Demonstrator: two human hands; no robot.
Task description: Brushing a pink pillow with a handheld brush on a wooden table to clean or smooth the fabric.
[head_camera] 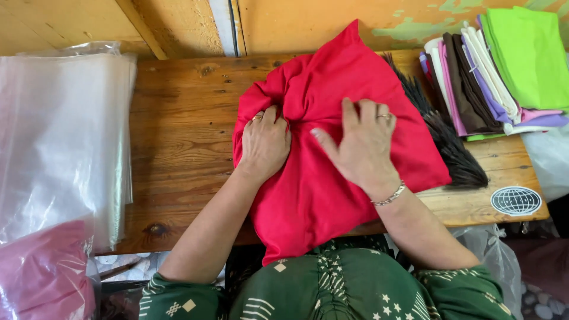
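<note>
Both hands are down on the red cloth point(332, 178), which lies spread across the middle of the wooden desk point(184, 148), its near end hanging over the desk's front edge toward the person's lap. The left hand point(265, 144) is bunched, fingers curled into a gathered fold of the cloth near its left side, gripping the fabric there. The right hand point(361, 145) lies flat, fingers spread apart and pressing on the cloth just right of that fold; nothing is clasped in it. A ring shows on it, and a bracelet point(389, 195) sits at the wrist. The two hands are close together, not touching. Left of the cloth, a stack of clear plastic bags point(59, 136) covers the desk's end, with a pink bundle point(44, 272) under plastic below it. Right of the cloth lies a dark brush point(450, 142), partly tucked under the fabric's edge. Beyond it, a pile of folded cloths point(492, 77) in green, white, brown and purple.
</note>
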